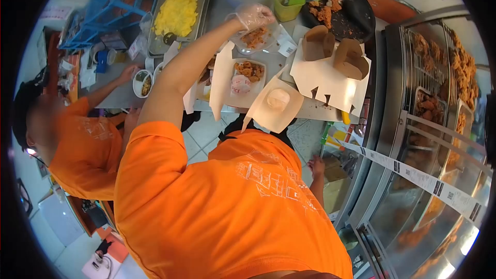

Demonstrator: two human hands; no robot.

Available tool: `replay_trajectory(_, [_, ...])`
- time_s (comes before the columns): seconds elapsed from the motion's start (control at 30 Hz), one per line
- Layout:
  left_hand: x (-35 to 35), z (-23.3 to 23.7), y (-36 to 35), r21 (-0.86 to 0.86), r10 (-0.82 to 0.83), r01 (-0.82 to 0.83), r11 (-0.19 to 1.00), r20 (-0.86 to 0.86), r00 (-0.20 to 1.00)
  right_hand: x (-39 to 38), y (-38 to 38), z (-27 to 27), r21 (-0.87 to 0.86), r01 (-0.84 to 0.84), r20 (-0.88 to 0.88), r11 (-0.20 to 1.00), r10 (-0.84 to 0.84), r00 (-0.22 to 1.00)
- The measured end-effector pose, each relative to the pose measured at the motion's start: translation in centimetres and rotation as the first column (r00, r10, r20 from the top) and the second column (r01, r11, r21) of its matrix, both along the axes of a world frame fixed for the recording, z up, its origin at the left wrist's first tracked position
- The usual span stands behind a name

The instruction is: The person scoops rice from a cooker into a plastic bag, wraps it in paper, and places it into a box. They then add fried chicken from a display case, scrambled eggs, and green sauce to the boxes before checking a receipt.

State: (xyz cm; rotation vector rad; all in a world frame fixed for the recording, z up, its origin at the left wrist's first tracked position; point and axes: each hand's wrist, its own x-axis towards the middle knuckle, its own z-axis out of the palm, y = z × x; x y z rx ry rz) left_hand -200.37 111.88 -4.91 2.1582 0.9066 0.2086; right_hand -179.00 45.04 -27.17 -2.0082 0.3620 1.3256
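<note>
Here, our gloved left hand [254,16] curls over fried pieces [254,38] in the clear bowl [248,50], best kept low to catch crumbs, while our right hand [316,167] hangs half-curled, though we cannot tell what either grasps

Near the counter's [311,108] far left corner we have a blue rack [103,1]; a co-worker in an orange shirt [90,147] stands by the left end. Past the right edge we see a display cabinet [393,88] holding fried chicken [463,72], a labelled paper strip [423,174] across it.
</note>
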Motion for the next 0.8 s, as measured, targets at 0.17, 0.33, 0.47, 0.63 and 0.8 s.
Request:
replay_trajectory(0.17, [-2.1, 2.5, -0.6, -0.190, 0.041, -0.043, 0.981, -0.012, 0.999, 2.5, 4.8, 3.0, 0.234, -0.329, 0.253, 0.915, 0.269, 0.929])
replay_trajectory(0.33, [-6.3, 4.5, -0.5, -0.494, 0.313, -0.038, 0.869, 0.488, 0.815, 4.7, 25.3, 17.7, 0.143, -0.608, 0.759, 0.781, 0.308, 0.574])
replay_trajectory(0.47, [-11.0, 7.0, -3.6, -0.625, 0.590, -0.133, 0.769, 0.615, 0.523, -0.9, 43.0, 26.5, 0.272, -0.871, 0.847, 0.409, 0.328, 0.419])
replay_trajectory(0.63, [-15.9, 9.7, -12.9, -0.760, 0.710, -0.091, 0.644, 0.549, 0.440, -4.3, 57.2, 21.1, -0.219, -0.900, 0.853, 0.377, 0.521, 0.011])
replay_trajectory(0.8, [-17.9, 12.8, -23.1, -0.814, 0.612, 0.019, 0.580, 0.451, 0.650, -4.8, 60.3, 16.8, -0.209, -0.945, 0.559, 0.253, 0.824, 0.097])
